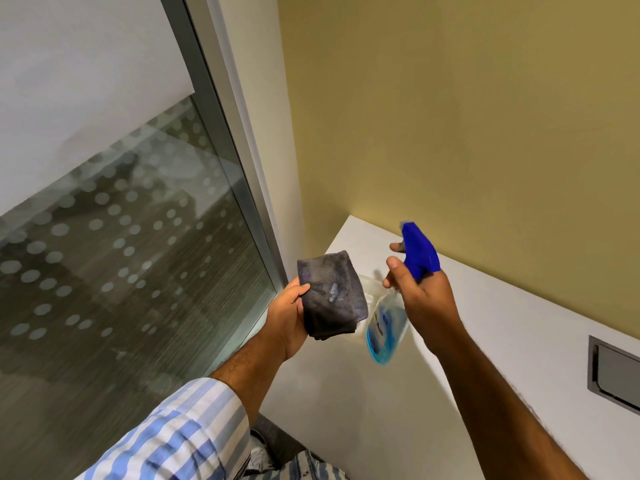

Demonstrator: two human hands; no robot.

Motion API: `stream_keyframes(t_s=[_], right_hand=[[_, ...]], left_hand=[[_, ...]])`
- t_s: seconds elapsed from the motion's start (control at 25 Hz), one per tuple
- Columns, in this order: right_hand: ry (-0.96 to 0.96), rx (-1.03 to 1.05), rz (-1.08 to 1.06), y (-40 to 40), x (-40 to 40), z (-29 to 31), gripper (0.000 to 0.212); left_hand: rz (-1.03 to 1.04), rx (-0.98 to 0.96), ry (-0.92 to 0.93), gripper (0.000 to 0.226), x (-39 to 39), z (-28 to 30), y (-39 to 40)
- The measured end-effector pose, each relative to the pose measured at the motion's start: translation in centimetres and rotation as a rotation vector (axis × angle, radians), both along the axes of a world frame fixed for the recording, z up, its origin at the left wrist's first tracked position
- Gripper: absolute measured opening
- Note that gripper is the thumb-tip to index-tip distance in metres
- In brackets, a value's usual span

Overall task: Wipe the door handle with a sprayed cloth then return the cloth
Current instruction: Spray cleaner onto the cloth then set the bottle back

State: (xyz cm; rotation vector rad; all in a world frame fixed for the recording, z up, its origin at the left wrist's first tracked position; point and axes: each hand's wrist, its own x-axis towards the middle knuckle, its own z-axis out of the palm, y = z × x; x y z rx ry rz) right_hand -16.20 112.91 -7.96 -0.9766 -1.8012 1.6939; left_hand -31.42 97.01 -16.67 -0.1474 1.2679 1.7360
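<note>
My left hand [289,317] holds a folded dark grey cloth [329,294] with a pale wet patch near its middle. My right hand [422,299] grips a clear spray bottle [386,327] holding blue liquid, by its neck just under the blue trigger head [419,252]. The nozzle points up and left, toward the cloth. Both hands are over a white counter [519,341]. No door handle is in view.
A glass panel [121,271] with frosted dots and a metal frame [239,188] stands to the left. A yellow wall [467,116] rises behind the counter. A metal recessed flap [614,372] is set in the counter at the right edge.
</note>
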Motion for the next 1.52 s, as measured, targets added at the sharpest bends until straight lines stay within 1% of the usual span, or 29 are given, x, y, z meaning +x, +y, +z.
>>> stream_keyframes(t_s=[0.16, 0.28, 0.44, 0.64, 0.72, 0.84, 0.92, 1.0, 1.08, 1.12, 1.24, 1.28, 1.32, 1.36, 1.4, 1.48, 1.52], right_hand=[[0.038, 0.029, -0.035, 1.6, -1.2, -0.2, 0.033], [0.039, 0.01, -0.042, 2.2, -2.1, -1.4, 0.037], [-0.005, -0.063, -0.056, 2.6, -2.8, -4.3, 0.046], [-0.06, -0.072, -0.042, 2.6, -2.7, -7.1, 0.046], [-0.063, -0.052, -0.05, 2.2, -2.4, -7.7, 0.042], [-0.06, 0.037, -0.173, 1.4, -2.0, -8.8, 0.036], [-0.061, 0.117, -0.244, 0.8, -1.8, -9.6, 0.036], [-0.076, 0.168, -0.257, 0.3, -1.6, -10.3, 0.038], [-0.101, 0.182, -0.25, 0.4, -1.4, -10.9, 0.044], [-0.124, 0.174, -0.237, 0.6, -1.2, -11.2, 0.05], [-0.219, 0.128, -0.182, 0.9, -0.8, -11.5, 0.085], [-0.22, 0.1, -0.193, 0.7, -0.5, -11.5, 0.094], [-0.192, 0.057, -0.237, 0.2, -0.1, -11.2, 0.099], [-0.138, 0.008, -0.314, -0.5, 0.5, -11.0, 0.096], [-0.064, -0.04, -0.412, -1.3, 1.3, -10.7, 0.084], [0.057, -0.09, -0.606, -3.1, 2.9, -10.2, 0.038], [0.099, -0.117, -0.641, -4.0, 3.5, -9.8, 0.027]], left_hand=[[0.023, -0.043, -0.009, 0.035, 0.0, -0.4, -0.3], [0.025, -0.059, -0.014, 0.038, -0.2, -0.8, -0.6], [0.019, -0.094, -0.014, 0.041, -0.4, -1.1, -0.9], [0.01, -0.133, -0.015, 0.041, -0.9, -1.4, -1.1], [0.013, -0.133, -0.02, 0.04, -1.0, -1.4, -1.0], [0.013, -0.132, -0.02, 0.04, -0.9, -1.3, -0.8], [0.016, -0.141, -0.029, 0.039, -0.8, -1.2, -0.6], [0.02, -0.147, -0.037, 0.037, -0.7, -0.7, -0.5], [0.008, -0.14, -0.041, 0.036, -0.6, -0.2, -0.5], [0.004, -0.137, -0.043, 0.036, -0.7, 0.1, -0.5], [0.007, -0.133, -0.047, 0.036, -0.8, 0.4, -0.4], [0.006, -0.129, -0.047, 0.036, -0.8, 0.5, -0.4], [0.005, -0.128, -0.044, 0.037, -0.9, 0.5, -0.5], [0.0, -0.127, -0.04, 0.037, -0.9, 0.7, -0.6], [-0.005, -0.127, -0.036, 0.037, -0.9, 0.8, -0.7], [-0.008, -0.131, -0.033, 0.037, -0.9, 1.0, -1.0], [-0.01, -0.13, -0.03, 0.037, -0.9, 1.1, -1.1]])
